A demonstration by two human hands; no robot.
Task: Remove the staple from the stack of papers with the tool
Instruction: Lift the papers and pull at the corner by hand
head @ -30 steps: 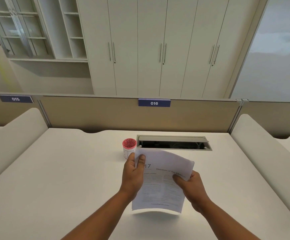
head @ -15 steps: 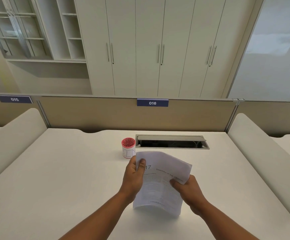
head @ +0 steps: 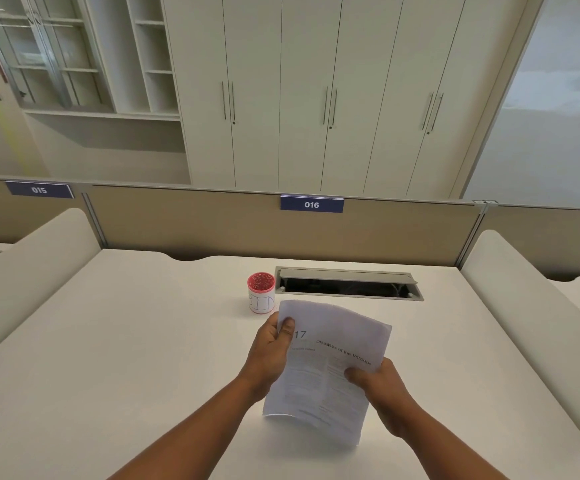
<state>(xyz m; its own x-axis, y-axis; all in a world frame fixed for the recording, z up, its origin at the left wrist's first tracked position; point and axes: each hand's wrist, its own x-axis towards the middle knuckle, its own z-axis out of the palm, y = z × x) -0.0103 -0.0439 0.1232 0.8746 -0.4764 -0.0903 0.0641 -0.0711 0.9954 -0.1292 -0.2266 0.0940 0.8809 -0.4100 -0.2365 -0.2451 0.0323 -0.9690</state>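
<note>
Had my left hand (head: 273, 351) and right hand (head: 382, 389) both clamped on the paper stack (head: 326, 368), lifted off the desk (head: 108, 341), probably to hunt the staple.

cup (head: 261, 296) left of hatch (head: 349, 283), on desk (head: 108, 341)

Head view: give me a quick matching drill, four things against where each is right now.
Things:
1. left hand
2. right hand
3. small cup
4. cable hatch

Places:
A. open, at the desk's far edge
B. gripping the papers' right edge
C. standing left of the hatch
D. pinching the papers' top left corner

Pairs: 1-D, 2-B, 3-C, 4-A
</note>
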